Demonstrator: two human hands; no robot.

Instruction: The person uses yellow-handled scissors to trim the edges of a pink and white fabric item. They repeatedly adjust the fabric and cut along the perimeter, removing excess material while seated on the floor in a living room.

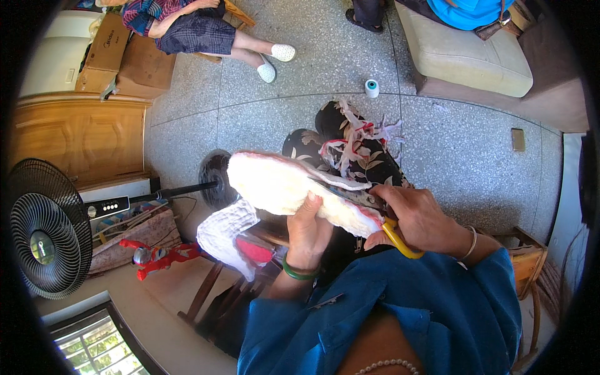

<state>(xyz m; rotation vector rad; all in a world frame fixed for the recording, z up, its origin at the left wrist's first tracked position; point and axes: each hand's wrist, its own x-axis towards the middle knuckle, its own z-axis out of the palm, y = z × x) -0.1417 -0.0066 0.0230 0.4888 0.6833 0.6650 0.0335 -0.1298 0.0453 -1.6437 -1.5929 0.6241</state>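
My left hand is closed on a long white fluffy piece of fabric, its thumb pressed on top. A thin pink-red layer shows along the fabric's edge. My right hand grips scissors by their yellow handle. The dark blades lie along the piece's far edge, beside a narrow strip at that edge; whether the strip is fully cut off I cannot tell. White and red scraps lie on my dark patterned lap. A white quilted piece with a red patch rests to the left of my left hand.
A black standing fan is at the left, its round base on the floor. A thread spool stands ahead. Beyond are a person in white shoes, a pale sofa and cardboard boxes. A red toy lies left.
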